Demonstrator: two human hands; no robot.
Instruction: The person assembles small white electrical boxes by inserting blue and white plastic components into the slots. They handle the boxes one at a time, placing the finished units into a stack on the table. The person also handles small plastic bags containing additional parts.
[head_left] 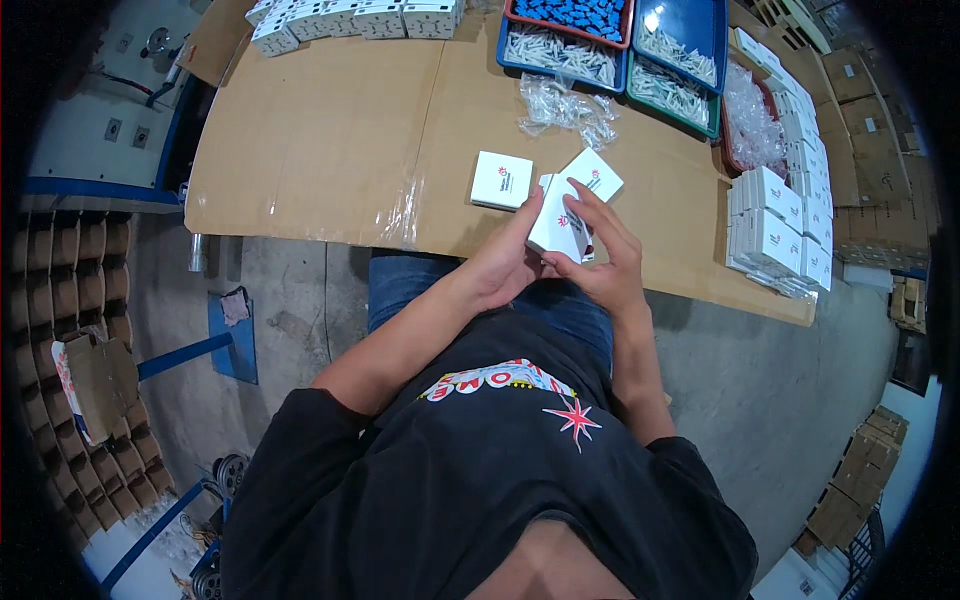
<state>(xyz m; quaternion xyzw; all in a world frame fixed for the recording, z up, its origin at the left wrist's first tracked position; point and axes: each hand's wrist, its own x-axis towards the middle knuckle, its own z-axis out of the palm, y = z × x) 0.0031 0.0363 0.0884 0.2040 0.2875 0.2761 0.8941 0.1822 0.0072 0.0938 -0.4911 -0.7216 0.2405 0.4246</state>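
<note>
Between my two hands, over the near edge of the table, is a small white carton held at a tilt. My left hand grips its left side, with the thumb along the edge. On the right side, my right hand has its fingers bent around the carton's top and lower corner. A second white carton lies flat on the cardboard just left of my hands. Behind the held one, another white carton lies turned at an angle, partly covered by my right fingers.
Crumpled clear plastic bags lie beyond the cartons. Blue trays of white pieces and a red tray of blue pieces stand at the back. White cartons are stacked at right and far left. Brown cardboard covers the table.
</note>
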